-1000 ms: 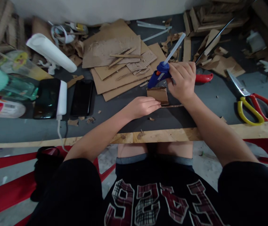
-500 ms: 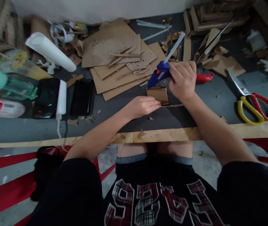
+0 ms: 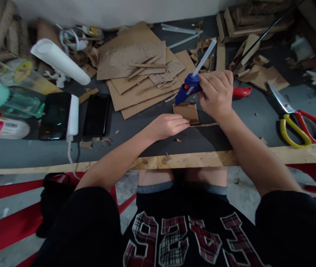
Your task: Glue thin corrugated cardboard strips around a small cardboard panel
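My right hand (image 3: 216, 92) is closed around a blue hot glue gun (image 3: 187, 89), with a clear glue stick (image 3: 205, 56) poking out of its back end. The gun's tip points down at the far edge of a small cardboard piece (image 3: 187, 112); whether it touches is hard to tell. At the near edge of that piece, my left hand (image 3: 170, 126) grips it with fingers pressed together, the fingertips at its lower corner. A thin corrugated cardboard strip (image 3: 204, 125) lies on the table just beside it.
Cardboard sheets and strips (image 3: 135, 85) pile up behind. Scissors (image 3: 293, 115) with red and yellow handles lie at right, near a red handle (image 3: 241, 92). Leftward are a black phone (image 3: 96, 115), a white corded device (image 3: 72, 116) and bottles (image 3: 2, 126). Spare glue sticks (image 3: 181, 28) lie at the back.
The glue gun and my right hand have shifted very slightly to the right along the cardboard's far edge. My left hand stays in place.
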Available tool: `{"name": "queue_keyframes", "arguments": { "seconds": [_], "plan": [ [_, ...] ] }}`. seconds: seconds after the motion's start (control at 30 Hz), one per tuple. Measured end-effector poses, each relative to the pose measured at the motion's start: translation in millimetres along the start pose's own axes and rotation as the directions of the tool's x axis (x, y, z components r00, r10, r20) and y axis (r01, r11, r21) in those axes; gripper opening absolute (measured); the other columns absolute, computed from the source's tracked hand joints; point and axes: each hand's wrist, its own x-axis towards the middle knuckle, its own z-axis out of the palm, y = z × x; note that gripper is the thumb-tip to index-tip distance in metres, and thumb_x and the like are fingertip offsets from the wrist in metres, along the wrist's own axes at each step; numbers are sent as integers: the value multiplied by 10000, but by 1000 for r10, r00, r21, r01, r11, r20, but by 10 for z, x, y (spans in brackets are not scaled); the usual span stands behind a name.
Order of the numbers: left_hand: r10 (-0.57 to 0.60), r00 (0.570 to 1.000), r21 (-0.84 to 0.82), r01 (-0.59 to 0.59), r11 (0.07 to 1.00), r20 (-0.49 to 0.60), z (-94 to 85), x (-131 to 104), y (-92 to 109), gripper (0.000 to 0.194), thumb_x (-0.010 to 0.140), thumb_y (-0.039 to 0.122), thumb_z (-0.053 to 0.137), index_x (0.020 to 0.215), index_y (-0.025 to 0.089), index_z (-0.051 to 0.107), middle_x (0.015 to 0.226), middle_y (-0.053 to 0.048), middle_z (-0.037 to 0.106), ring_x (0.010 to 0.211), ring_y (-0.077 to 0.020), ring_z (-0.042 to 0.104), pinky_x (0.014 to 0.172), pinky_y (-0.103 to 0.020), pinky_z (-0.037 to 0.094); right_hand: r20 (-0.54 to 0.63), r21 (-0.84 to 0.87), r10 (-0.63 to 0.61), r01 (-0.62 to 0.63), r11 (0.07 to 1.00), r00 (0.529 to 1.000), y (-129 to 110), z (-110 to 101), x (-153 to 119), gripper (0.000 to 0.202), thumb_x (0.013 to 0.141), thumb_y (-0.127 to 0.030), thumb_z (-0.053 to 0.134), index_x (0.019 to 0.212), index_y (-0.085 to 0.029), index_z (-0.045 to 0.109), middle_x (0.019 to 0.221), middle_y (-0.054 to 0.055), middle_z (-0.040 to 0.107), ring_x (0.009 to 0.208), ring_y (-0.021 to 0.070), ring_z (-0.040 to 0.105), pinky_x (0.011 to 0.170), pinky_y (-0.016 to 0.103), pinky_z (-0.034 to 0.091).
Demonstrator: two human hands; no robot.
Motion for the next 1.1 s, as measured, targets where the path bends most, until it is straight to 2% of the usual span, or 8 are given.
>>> {"name": "queue_keyframes", "arguments": {
  "seconds": [0.3, 0.4, 0.5, 0.6, 0.8, 0.93, 1.0, 1.1],
  "plan": [
    [-5, 1000, -2, 5, 1000, -1, 11, -19, -4, 226, 976, 120, 506, 1034, 133, 724, 1057, -58, 777, 946, -159, 742, 783, -269, 616, 5, -12, -20, 20, 1000, 1000, 64, -109, -1, 429, 973, -435, 355, 1297, -324, 612, 1215, 82, 680, 1183, 325, 558, 1051, 578, 350],
    [12, 999, 13, -12, 1000, -39, -7, -2, 8, 203, 963, 114, 528, 1016, 115, 723, 1046, -61, 779, 922, -161, 747, 776, -267, 620, -196, 1, 11, -11, 1000, 980, 126, -139, 25, 536, 927, -518, 437, 1386, -253, 520, 1272, 156, 624, 1155, 339, 537, 961, 534, 415],
    [15, 997, 24, -14, 1000, -71, -26, -4, 17, 190, 957, 127, 548, 1030, 114, 722, 1049, -60, 780, 960, -159, 749, 817, -261, 625, -452, 1, 53, -59, 998, 890, 245, -172, 67, 687, 873, -567, 544, 1406, -149, 425, 1293, 250, 538, 1110, 324, 516, 825, 459, 472],
    [1, 996, 40, 2, 999, -84, -48, -37, -2, 208, 958, 131, 548, 1065, 155, 725, 1075, -25, 777, 1036, -153, 738, 863, -257, 626, -504, -107, 87, -162, 981, 859, 481, -138, 47, 692, 874, -560, 582, 1308, -40, 442, 1204, 335, 511, 1072, 309, 488, 864, 455, 461],
    [-350, 921, -173, 322, 931, -169, -8, -103, -128, 188, 952, 291, 610, 1044, 195, 743, 918, -19, 798, 813, -131, 768, 733, -215, 620, -609, -259, 80, -294, 920, 789, 1000, 41, -138, 710, 896, -749, 392, 1203, -134, 574, 1178, 287, 575, 1020, 317, 513, 859, 481, 385],
    [-620, 776, -440, 519, 733, -117, 77, -92, -171, 313, 905, 420, 649, 1037, 150, 736, 911, -66, 795, 710, -115, 750, 673, -192, 606, -523, -209, 88, -227, 951, 848, 637, -207, -52, 606, 914, -697, 406, 1160, -191, 632, 1160, 246, 636, 1063, 343, 519, 879, 497, 362],
    [-669, 739, -559, 521, 645, -83, 97, -81, -162, 349, 895, 448, 654, 1025, 133, 731, 890, -74, 792, 646, -100, 728, 643, -185, 599, -331, -96, -30, -2, 995, 943, 276, -356, 7, 422, 990, -507, 367, 1135, -225, 645, 1113, 176, 686, 1051, 299, 589, 906, 470, 384],
    [-699, 714, -643, 520, 563, -34, 83, -67, -129, 385, 885, 485, 655, 1021, 131, 725, 908, -84, 786, 627, -93, 709, 648, -196, 595, -170, 50, -190, 201, 978, 967, -181, -419, 16, 339, 994, -404, 393, 1182, -248, 629, 1172, 85, 713, 1106, 252, 632, 955, 459, 397]
  ]
}}
